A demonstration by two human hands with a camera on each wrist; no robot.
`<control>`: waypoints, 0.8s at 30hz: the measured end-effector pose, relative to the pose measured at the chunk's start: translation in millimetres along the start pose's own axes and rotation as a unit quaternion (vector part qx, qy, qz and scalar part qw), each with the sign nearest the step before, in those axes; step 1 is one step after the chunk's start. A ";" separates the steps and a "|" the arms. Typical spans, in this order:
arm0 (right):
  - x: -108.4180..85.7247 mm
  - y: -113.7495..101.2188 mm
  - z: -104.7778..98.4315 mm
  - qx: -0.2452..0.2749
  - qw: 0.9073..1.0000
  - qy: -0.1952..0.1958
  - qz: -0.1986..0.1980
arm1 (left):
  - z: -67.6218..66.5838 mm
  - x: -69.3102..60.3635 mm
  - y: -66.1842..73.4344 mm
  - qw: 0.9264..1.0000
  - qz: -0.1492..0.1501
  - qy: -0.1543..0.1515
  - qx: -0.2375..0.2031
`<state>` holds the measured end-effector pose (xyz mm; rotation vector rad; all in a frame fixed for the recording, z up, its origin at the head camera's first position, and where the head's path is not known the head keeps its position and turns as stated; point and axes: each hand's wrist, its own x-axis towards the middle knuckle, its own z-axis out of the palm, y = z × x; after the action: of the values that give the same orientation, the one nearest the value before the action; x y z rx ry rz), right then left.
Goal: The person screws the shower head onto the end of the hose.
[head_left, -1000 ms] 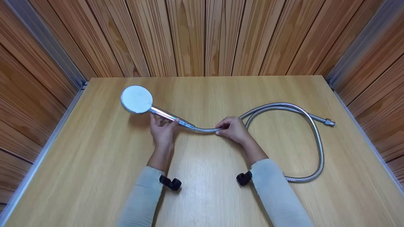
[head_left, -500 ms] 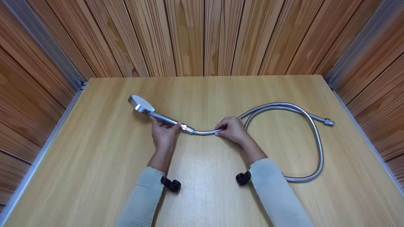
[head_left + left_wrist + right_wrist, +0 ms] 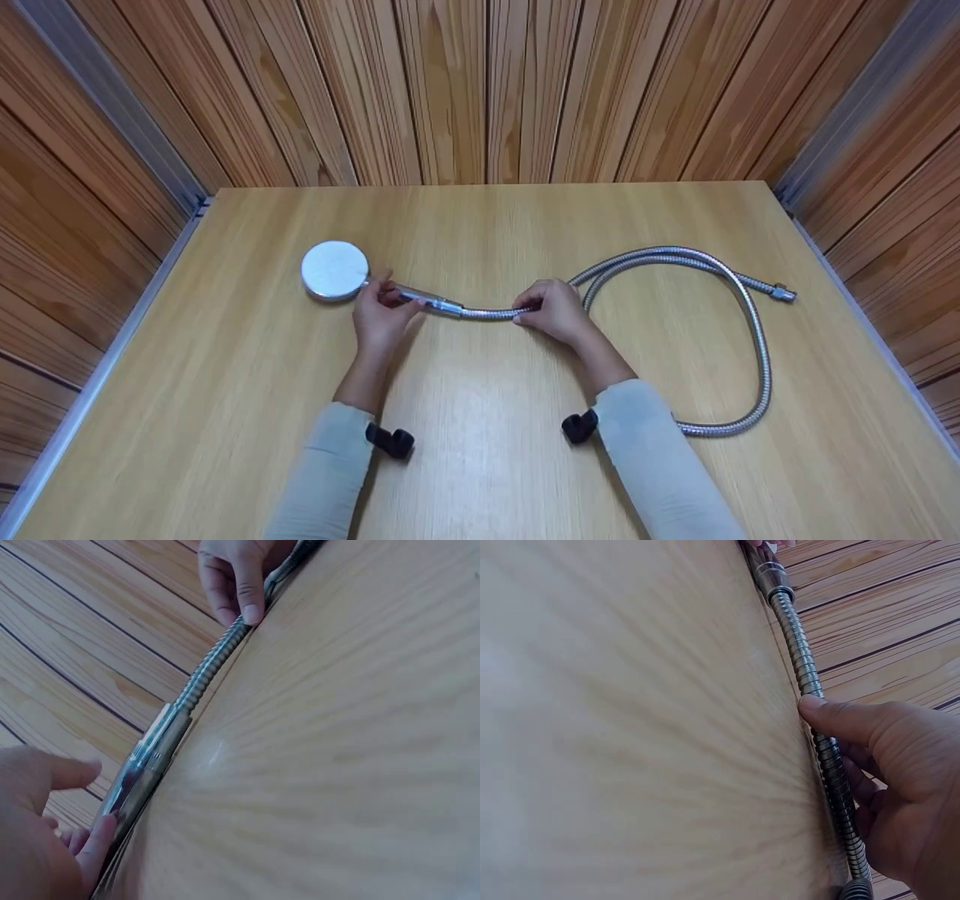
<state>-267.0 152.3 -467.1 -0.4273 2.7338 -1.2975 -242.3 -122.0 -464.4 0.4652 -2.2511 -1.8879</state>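
Observation:
A chrome hand shower (image 3: 334, 270) lies on the table in the head view, its round white face up. Its handle (image 3: 431, 301) points right and joins a ribbed metal shower hose (image 3: 487, 314). My left hand (image 3: 381, 315) is at the handle. In the left wrist view its thumb (image 3: 99, 846) touches the handle's side while another finger (image 3: 71, 772) stands straight and apart from it; the remaining fingers are partly hidden. My right hand (image 3: 555, 309) pinches the hose a short way from the handle, thumb (image 3: 817, 706) on top and fingers curled behind.
Beyond my right hand the hose loops across the table's right side and ends in a metal nut (image 3: 782, 293). My right sleeve (image 3: 660, 457) covers part of the loop. Wood-plank walls (image 3: 480, 90) enclose the table (image 3: 480, 480) at the back and sides.
The shower head, raised at first, has turned over and come down onto the table, face up. My left hand has shifted slightly left, its grip loosened. The right hand has stayed put.

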 end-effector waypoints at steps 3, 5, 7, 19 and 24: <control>-1.4 0.6 0.3 -0.006 1.000 0.001 -0.001 | -3.9 0.5 -1.8 0.999 0.002 -0.041 -0.012; -2.3 0.9 0.6 -0.012 1.000 0.002 -0.002 | -6.3 0.6 -2.8 0.998 0.004 -0.061 -0.017; -3.2 0.6 0.7 -0.016 1.000 0.003 -0.004 | -8.7 0.7 -3.0 0.997 0.009 -0.075 -0.019; -10.0 -0.6 -5.8 -0.006 1.000 -0.015 -0.024 | -22.8 -4.3 2.6 0.990 -0.003 -0.142 0.018; -15.1 -0.4 -7.7 0.028 0.999 -0.030 -0.023 | -29.9 -8.0 11.1 0.988 -0.017 -0.149 0.038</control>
<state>-253.9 162.2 -462.5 -0.5190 2.6466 -1.3445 -226.6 -145.4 -447.4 0.2468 -2.5229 -2.0097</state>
